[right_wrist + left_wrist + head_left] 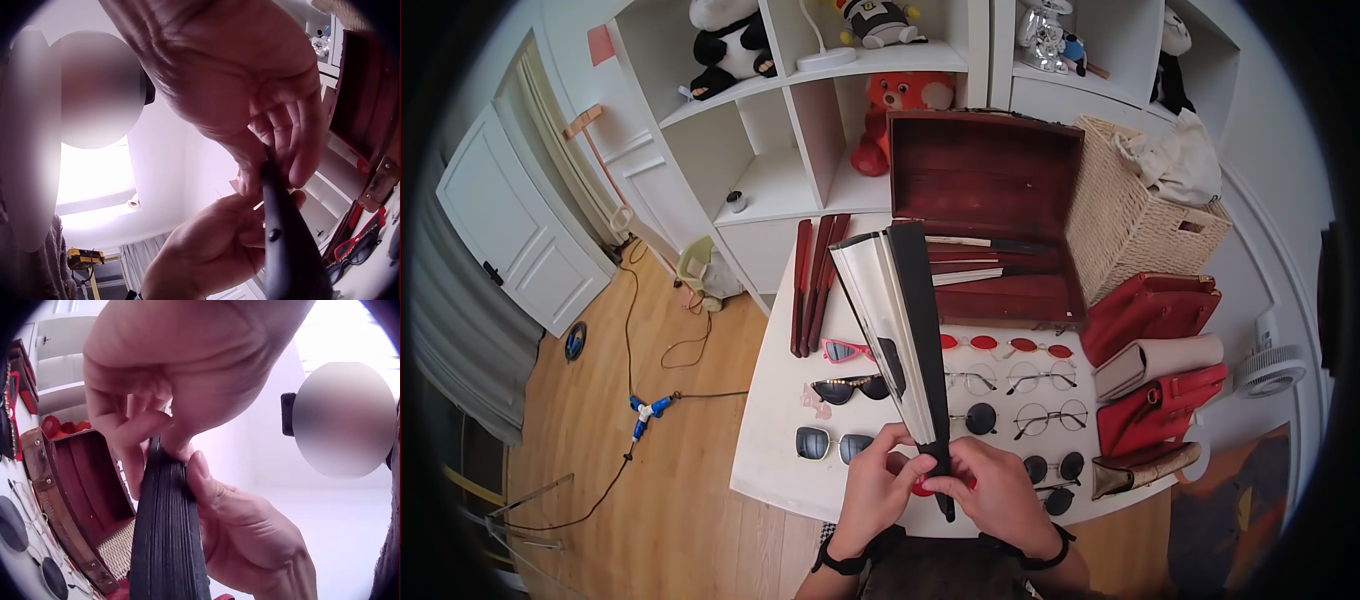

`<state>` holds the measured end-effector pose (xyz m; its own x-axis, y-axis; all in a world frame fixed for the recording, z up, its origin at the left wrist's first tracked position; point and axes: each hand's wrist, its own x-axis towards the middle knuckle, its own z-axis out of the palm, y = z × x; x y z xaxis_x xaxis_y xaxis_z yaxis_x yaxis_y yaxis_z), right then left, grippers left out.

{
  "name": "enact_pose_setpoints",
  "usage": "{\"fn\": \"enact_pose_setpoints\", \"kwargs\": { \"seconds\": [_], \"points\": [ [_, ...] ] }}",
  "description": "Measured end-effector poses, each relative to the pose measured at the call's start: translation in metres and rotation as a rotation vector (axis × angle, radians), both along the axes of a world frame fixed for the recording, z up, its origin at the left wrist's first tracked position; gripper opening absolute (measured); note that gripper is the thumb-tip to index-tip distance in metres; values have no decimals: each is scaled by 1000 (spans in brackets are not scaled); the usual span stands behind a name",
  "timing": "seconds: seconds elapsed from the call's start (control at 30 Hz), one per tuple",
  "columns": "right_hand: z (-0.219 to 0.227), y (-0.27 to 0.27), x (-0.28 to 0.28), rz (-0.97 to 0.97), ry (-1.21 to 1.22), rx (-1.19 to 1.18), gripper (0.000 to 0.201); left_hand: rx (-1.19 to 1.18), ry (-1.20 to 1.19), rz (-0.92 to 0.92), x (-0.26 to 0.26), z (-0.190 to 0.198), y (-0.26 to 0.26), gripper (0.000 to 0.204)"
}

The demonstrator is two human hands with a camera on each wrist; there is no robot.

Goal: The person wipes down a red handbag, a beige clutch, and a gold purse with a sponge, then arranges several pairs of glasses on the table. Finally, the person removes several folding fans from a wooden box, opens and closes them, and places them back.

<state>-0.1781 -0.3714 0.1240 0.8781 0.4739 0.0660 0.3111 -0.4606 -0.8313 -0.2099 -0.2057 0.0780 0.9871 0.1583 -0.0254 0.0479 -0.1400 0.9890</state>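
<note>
Folding fan (915,340), narrowly spread, held upright above the table (775,450), on the near side of the open case (990,175). Left hand (875,488) and right hand (998,492) both grip its narrow lower end — fingers curled, thumbs against the black ribs (167,531). Dark red sticks (812,290) lie left of the case; rows of glasses (980,418) occupy the area in front of it. To its right — a woven basket (1125,220), with handbags (1150,312) nearer the wearer.
</note>
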Motion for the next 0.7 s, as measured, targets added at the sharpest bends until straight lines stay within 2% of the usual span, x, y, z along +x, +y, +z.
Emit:
{"fn": "enact_pose_setpoints", "kwargs": {
  "seconds": [0.07,0.13,0.2,0.3,0.37,0.53,0.7],
  "points": [
    [0,-2,0,-11,-24,-20,32,-40,-15,1,2,-2,-3,32],
    [-2,-5,0,0,98,74,36,-47,-4,-7,1,-3,-4,32],
    [-1,-7,-1,-8,98,78,35,-55,8,-14,0,0,-4,33],
    [-2,-6,-4,-17,63,83,34,38,125,-36,0,8,-5,28],
    [-1,-5,-6,-25,29,84,34,1,36,6,1,3,-8,31],
    [4,-3,-9,-37,-110,82,30,-49,31,29,2,6,-10,34],
    [-3,-7,-7,-60,-49,90,26,-12,-40,24,2,0,-11,36]
  ]
}}
